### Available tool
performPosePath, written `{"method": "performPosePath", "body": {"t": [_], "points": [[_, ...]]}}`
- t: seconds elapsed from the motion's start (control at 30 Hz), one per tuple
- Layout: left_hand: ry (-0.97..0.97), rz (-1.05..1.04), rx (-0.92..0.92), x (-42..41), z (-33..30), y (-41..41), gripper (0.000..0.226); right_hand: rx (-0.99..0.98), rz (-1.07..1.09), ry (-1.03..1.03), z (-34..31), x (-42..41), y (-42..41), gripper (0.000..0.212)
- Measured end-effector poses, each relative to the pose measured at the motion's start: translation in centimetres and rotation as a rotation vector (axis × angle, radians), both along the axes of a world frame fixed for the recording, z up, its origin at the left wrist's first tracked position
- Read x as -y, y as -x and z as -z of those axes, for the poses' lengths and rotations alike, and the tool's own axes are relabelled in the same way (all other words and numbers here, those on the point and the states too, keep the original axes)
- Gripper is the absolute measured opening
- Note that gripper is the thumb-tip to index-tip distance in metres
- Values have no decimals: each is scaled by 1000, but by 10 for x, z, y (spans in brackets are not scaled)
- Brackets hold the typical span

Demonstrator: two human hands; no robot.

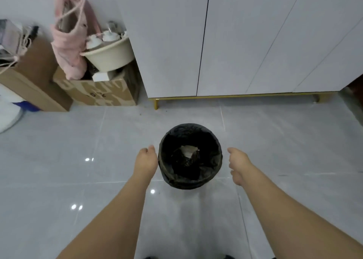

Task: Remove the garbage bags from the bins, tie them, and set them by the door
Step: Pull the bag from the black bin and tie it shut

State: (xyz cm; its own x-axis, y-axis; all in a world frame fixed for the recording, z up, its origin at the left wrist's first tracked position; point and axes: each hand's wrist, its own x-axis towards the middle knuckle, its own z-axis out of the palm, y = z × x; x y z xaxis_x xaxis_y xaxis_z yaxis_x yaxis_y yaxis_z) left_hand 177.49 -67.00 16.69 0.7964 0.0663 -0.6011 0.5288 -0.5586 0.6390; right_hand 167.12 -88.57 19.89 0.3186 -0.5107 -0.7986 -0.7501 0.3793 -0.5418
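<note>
The black garbage bag point(190, 177) lines a small round bin point(189, 185) on the floor at 12 o'clock. It looks thin, soft, light. Grab its folded rim. Left hand point(146, 159) and right hand point(237, 163) hang loose, holding nothing.

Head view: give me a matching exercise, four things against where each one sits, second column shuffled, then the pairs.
Things:
1. bin
2. basin
3. pink bag
4. cabinet

Places:
A. against the wall, left of the basin
B. on the floor between the left hand and right hand
C. on gold legs behind the bin
D. on top of the cardboard box

Pairs: 1-B, 2-D, 3-A, 4-C
</note>
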Motion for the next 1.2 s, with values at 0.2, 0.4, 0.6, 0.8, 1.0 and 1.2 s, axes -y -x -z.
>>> {"method": "performPosePath", "body": {"t": [0.2, 0.4, 0.6, 0.8, 1.0, 1.2], "points": [[357, -371, -385, -12, 152, 12, 52, 90, 260, -207, 154, 5, 22, 53], [534, -407, -483, -20, 187, 30, 55, 139, 440, -412, 203, -5, 43, 59], [554, -301, -435, -19, 183, 26, 26, 163, 341, -434, 210, -12, 37, 47], [465, -292, -319, -15, 157, 37, 13, 67, 261, -308, 198, -20, 31, 22], [415, -237, -106, -3, 121, 35, 12, 154, 329, 41, 171, -21, 26, 12], [473, -277, 59, 31, 95, 3, 10, 278, 266, 421, 148, -8, -2, 27]]}}
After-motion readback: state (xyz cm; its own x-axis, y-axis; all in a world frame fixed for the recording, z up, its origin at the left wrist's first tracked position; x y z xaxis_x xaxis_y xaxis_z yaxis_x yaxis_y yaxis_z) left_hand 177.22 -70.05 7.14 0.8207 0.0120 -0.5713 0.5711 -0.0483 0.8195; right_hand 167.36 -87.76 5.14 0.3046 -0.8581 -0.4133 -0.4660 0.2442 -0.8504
